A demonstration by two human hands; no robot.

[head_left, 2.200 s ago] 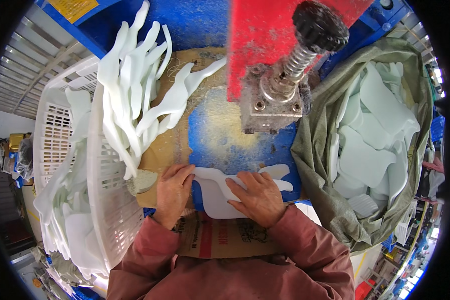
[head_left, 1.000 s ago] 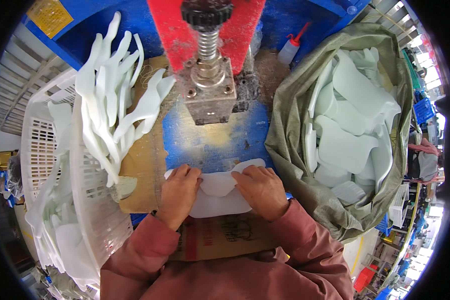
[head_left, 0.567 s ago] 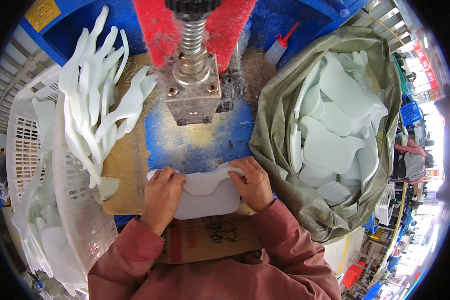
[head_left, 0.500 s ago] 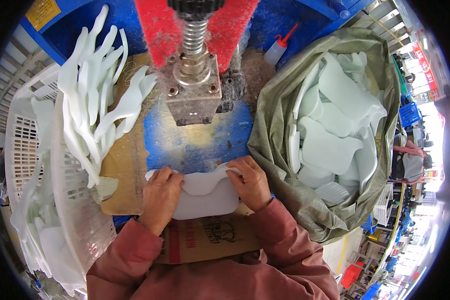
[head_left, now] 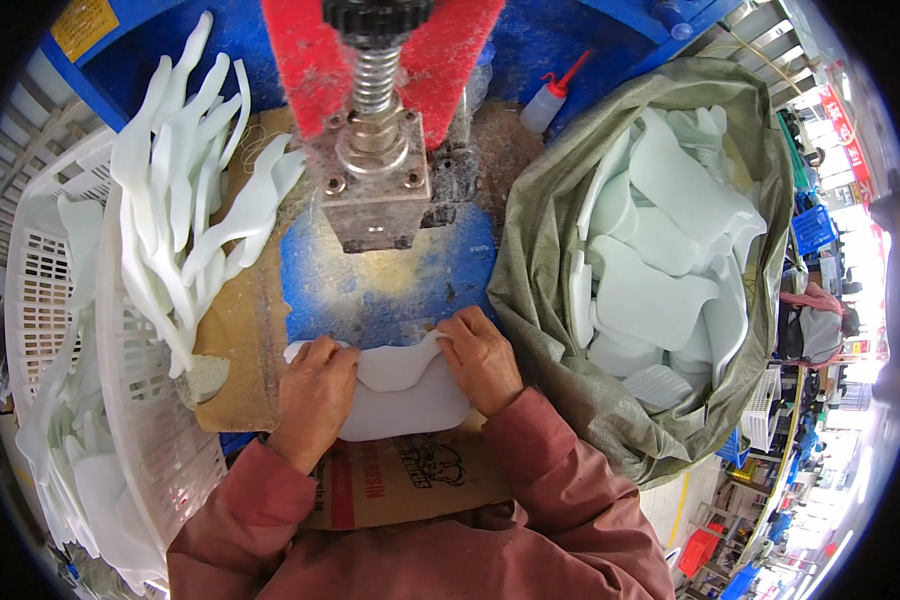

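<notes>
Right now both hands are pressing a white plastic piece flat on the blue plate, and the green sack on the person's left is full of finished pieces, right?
Not quite: the green sack is on the person's right, as the head view shows. Both the left hand and right hand do press the white plastic piece on the blue plate.

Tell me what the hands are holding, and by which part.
Both hands grip one flat white plastic piece: left hand on its left end, right hand on its right end, on the blue press bed.

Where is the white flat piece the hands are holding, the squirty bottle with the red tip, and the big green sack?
white flat piece [head_left: 402, 398], head view, its middle.
squirty bottle [head_left: 544, 103], head view, its body.
green sack [head_left: 540, 250], head view, its left wall.
</notes>
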